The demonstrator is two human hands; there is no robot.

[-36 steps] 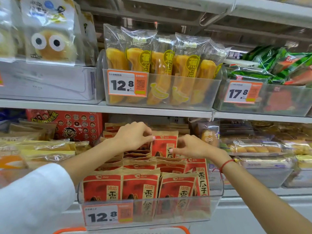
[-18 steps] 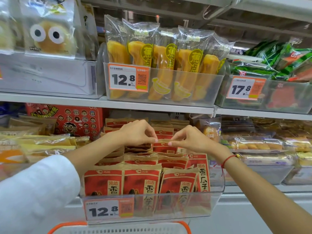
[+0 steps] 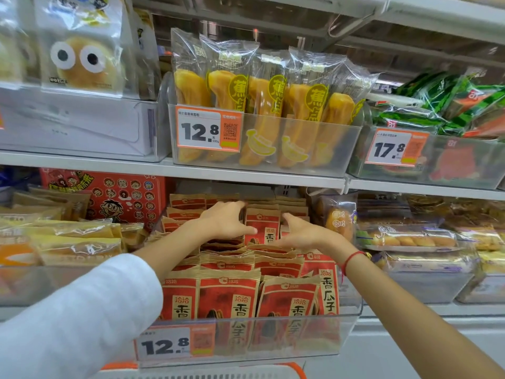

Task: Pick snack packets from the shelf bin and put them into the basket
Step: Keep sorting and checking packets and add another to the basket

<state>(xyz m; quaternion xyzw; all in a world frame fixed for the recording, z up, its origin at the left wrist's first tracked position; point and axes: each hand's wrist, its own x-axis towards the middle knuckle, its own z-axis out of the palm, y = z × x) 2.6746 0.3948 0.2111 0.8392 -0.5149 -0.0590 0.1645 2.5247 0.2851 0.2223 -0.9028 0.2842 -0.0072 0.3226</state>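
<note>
Reaching into the clear shelf bin (image 3: 352,318), both hands work at the rear rows of red-and-brown snack packets (image 3: 229,296). The left hand (image 3: 222,221) comes in from a white sleeve (image 3: 76,315); its fingers curl over the top of an upright packet (image 3: 263,225) while its thumb presses on the packet's front face. The right hand (image 3: 300,233) sits just beside that packet on its right side, fingers spread and open, thumb low near the packet's lower edge; whether it touches the packet cannot be told. A red string bracelet (image 3: 351,259) circles the right wrist.

The upright packet stands near the back of the bin, taller than the flattened packets around it. Further packets fill the bin in rows, with three facing forward at the front wall. A price tag (image 3: 175,343) reading 12.8 is fixed to the bin's front.

The basket (image 3: 207,374) shows only as a white mesh rim with orange corners at the bottom edge, directly below the bin.

On the shelf above, a second clear bin (image 3: 341,151) holds yellow banana-shaped cakes (image 3: 262,105) in transparent wrappers. To its right, green packets (image 3: 442,99) lie in a bin tagged 17.8. Wrapped breads (image 3: 407,239) lie to the right of the snack bin.
</note>
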